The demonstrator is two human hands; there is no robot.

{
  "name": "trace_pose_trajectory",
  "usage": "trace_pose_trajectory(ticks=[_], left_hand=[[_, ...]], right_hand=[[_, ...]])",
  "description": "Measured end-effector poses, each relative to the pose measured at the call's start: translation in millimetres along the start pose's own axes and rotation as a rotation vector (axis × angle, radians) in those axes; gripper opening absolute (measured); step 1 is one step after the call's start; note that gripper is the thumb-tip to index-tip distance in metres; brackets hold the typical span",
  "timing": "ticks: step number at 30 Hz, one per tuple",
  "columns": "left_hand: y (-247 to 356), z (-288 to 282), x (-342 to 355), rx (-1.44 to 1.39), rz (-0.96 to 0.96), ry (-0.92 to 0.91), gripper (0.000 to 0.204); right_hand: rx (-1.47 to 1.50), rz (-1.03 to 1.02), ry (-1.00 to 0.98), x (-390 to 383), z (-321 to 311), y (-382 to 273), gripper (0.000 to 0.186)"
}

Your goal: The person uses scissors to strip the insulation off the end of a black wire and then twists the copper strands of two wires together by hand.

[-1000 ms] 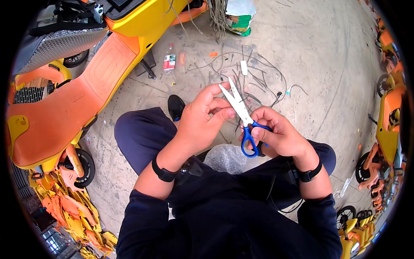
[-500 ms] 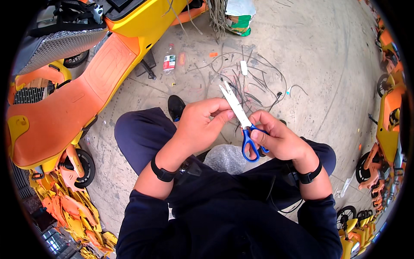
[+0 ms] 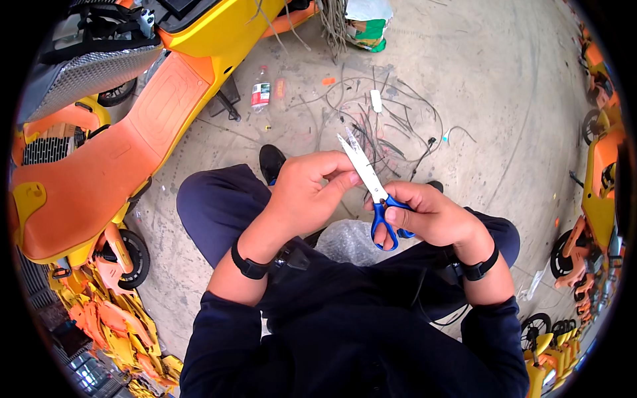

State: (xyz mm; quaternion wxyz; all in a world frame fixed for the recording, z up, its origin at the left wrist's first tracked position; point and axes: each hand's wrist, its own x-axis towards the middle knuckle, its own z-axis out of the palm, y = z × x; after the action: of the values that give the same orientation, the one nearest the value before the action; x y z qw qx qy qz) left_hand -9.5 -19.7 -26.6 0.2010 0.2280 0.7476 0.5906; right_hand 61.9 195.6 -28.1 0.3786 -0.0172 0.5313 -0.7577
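Blue-handled scissors (image 3: 362, 166) are gripped by the handles in my right hand (image 3: 430, 213), their silver blades pointing up and left, slightly apart. Beside the blades, my left hand (image 3: 312, 189) has its thumb and forefinger pinched together. A thin dark strand shows across the blades near those fingertips; whether the fingers hold it is too small to tell. Below both hands, between my legs, lies a clump of clear bubble wrap (image 3: 344, 244). Behind the scissors, loose cut cables (image 3: 398, 119) are scattered on the floor.
A yellow-orange scooter body (image 3: 172, 99) stands at left, above piled panels (image 3: 99, 331). A plastic bottle (image 3: 261, 93), white object (image 3: 375, 101), hanging cable bundle (image 3: 335, 30) and green-white sack (image 3: 365, 33) are ahead. More scooters (image 3: 599, 199) line the right.
My left forefinger has come down from its raised position to curl near my thumb. The scissors have dropped slightly and their blade tips are closer together; my right hand has shifted a little lower.
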Motion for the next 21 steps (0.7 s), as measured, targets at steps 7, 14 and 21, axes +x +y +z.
trace_pose_trajectory(ticks=[7, 14, 21], left_hand=[[1.4, 2.1, -1.0, 0.014, -0.010, -0.015, 0.007], [4.8, 2.8, -2.1, -0.004, 0.009, -0.036, 0.007], [1.7, 1.8, -3.1, -0.023, 0.045, -0.035, 0.007]], right_hand=[[-0.010, -0.008, -0.040, -1.3, 2.2, -0.3, 0.026], [0.016, 0.010, -0.093, -2.7, 2.9, -5.4, 0.028], [0.037, 0.025, -0.098, -3.9, 3.5, -6.1, 0.027]])
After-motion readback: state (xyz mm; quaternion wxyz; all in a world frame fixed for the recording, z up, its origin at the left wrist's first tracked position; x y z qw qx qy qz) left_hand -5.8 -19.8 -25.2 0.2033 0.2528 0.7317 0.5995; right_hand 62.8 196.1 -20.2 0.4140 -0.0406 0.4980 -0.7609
